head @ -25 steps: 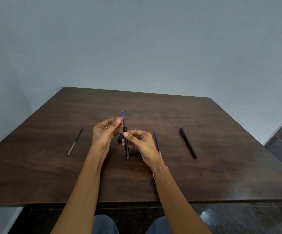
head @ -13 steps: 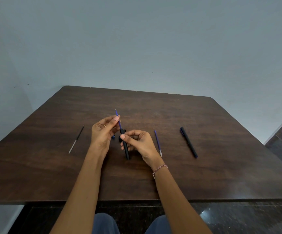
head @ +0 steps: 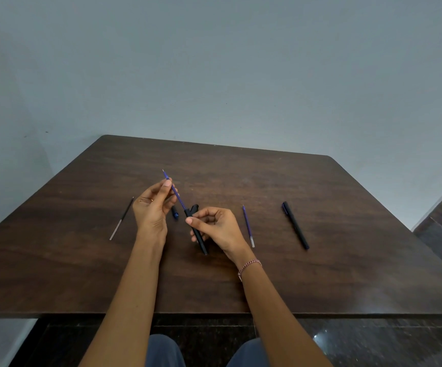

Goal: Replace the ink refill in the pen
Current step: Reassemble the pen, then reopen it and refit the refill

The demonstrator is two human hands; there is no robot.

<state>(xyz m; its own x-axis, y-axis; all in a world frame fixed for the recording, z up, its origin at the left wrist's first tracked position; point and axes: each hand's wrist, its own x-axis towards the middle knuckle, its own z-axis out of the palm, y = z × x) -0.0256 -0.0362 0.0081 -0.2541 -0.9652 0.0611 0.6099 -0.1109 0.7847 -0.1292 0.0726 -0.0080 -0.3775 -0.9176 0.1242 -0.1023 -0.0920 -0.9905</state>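
Observation:
My right hand (head: 218,227) grips a black pen barrel (head: 200,241) that slants down toward me above the table. A blue ink refill (head: 179,198) sticks out of the barrel's upper end, and my left hand (head: 152,207) pinches it near its tip. Behind the hands lie a small black and blue pen tip piece (head: 175,212) and a black cap (head: 194,207) on the table. A second blue refill (head: 248,225) lies just right of my right hand.
A dark, thin refill (head: 122,218) lies on the brown wooden table (head: 320,274) to the left of my left hand. A whole black pen (head: 295,225) lies at the right. A grey wall stands behind the table; the table's near edge is above my knees.
My left hand has drawn the blue refill further out of the barrel, up and to the left. The barrel in my right hand has tilted with it.

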